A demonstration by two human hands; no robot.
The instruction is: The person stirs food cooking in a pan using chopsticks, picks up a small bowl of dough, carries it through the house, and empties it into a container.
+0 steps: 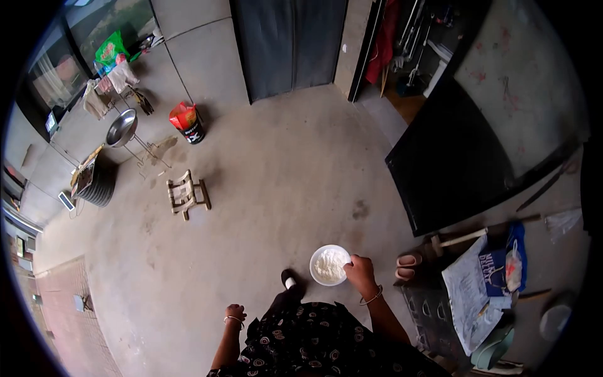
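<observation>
A white bowl (318,278) with white powder (331,264) in it is held out over the concrete floor. My right hand (359,274) grips its right rim, the fingers closed on the edge. My left hand (235,311) hangs low at the left of my body with the fingers curled together; whether anything is inside them is too small to make out. Each wrist wears a bangle. One dark shoe (289,277) shows on the floor, left of the bowl.
A low wooden stool (182,196) stands ahead on the left. Beyond it are a red-lined bucket (188,125) and a metal basin (122,128) on a stand. At right are an open dark door (449,151), pink slippers (408,260) and a cabinet (430,311).
</observation>
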